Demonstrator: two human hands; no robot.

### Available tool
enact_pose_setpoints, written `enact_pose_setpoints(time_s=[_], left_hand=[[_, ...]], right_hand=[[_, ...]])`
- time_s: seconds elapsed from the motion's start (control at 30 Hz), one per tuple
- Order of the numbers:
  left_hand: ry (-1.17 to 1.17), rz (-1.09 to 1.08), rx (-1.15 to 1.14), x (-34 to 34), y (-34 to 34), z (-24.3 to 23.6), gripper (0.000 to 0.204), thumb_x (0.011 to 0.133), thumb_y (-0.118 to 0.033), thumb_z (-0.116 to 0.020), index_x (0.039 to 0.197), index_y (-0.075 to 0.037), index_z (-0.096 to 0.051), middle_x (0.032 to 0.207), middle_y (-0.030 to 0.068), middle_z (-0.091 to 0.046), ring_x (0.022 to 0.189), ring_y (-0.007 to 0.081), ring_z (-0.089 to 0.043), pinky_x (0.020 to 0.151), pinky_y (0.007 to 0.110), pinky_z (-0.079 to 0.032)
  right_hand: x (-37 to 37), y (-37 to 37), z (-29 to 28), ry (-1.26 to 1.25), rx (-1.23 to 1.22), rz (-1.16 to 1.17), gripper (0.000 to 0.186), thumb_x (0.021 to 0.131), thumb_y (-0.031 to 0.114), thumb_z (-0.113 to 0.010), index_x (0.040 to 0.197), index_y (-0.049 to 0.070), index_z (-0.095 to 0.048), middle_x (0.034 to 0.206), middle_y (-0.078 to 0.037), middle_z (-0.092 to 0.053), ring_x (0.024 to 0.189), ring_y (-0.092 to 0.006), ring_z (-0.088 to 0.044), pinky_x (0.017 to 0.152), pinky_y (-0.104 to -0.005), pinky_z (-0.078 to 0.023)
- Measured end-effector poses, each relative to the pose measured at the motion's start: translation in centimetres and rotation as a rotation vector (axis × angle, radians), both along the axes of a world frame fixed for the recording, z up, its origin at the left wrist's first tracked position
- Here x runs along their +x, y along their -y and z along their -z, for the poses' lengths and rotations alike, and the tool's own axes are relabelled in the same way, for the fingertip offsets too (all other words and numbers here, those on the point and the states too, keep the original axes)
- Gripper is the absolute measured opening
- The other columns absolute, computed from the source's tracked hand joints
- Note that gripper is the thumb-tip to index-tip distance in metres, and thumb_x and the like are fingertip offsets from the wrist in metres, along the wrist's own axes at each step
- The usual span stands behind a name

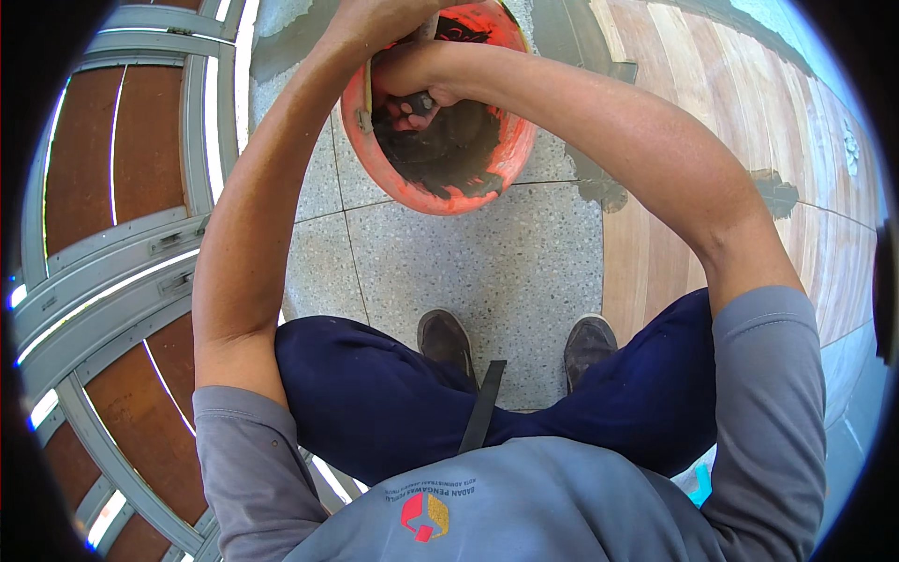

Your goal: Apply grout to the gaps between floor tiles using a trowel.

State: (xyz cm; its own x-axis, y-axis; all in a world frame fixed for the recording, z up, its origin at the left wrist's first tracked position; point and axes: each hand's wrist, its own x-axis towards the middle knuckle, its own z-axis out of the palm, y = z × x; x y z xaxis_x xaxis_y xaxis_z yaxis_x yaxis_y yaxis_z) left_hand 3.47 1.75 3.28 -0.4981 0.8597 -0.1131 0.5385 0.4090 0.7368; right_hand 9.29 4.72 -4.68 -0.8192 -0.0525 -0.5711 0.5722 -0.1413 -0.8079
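Note:
An orange-red bucket (449,205) stands on the floor in front of my feet, its inner wall smeared with grey. Wet grey mortar (454,155) lies inside it. My right hand (405,89) reaches down into the bucket, fingers curled round the dark handle (423,103) of a tool whose working end I cannot make out. Across the far left rim comes my left hand (398,14), partly cut off by the upper edge with its fingers hidden. Beside that hand a narrow grey piece (428,28) shows; whether it is held is unclear.
Speckled grey tiles (524,244) lie under my shoes (590,347). To the right are wood-look tiles (646,253) with grey mortar patches (604,187) along their edge. A metal-framed gate with brown panels (140,140) runs along the left.

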Motion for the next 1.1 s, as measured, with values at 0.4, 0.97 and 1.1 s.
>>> enact_pose_setpoints(time_s=[0.4, 0.97, 1.1], left_hand=[[-0.182, 0.071, 0.175, 1.3, 0.0, -0.1, 0.034, 0.081, -0.026, -0.083, 0.104, -0.002, -0.077, 0.095, 0.0164, -0.074, 0.080, 0.0216, -0.068, 0.073, 0.035, -0.056], [-0.041, 0.124, 0.082, -0.2, -0.2, -0.8, 0.020, 0.090, -0.018, -0.077, 0.101, -0.002, -0.078, 0.063, 0.0014, -0.066, 0.049, 0.0088, -0.056, 0.046, 0.027, -0.045], [0.042, 0.149, 0.139, -1.9, -0.2, 0.5, 0.025, 0.091, -0.019, -0.077, 0.112, -0.005, -0.076, 0.066, 0.0017, -0.067, 0.049, 0.0099, -0.058, 0.047, 0.026, -0.046]], right_hand=[[2.5, -0.9, 0.4, -0.072, -0.079, -0.055, 0.010, 0.093, 0.008, -0.057, 0.084, 0.003, -0.058, 0.064, -0.005, -0.051, 0.057, -0.0156, -0.057, 0.043, -0.0245, -0.041], [14.1, -9.9, 0.0, -0.158, -0.329, -0.075, 0.061, 0.096, 0.024, -0.060, 0.149, -0.002, -0.042, 0.081, -0.009, -0.064, 0.055, -0.0077, -0.057, 0.036, -0.0176, -0.041], [20.3, -11.7, -0.5, -0.168, -0.339, 0.099, 0.059, 0.097, 0.022, -0.058, 0.148, -0.003, -0.043, 0.081, -0.010, -0.065, 0.052, -0.0075, -0.057, 0.034, -0.0179, -0.041]])
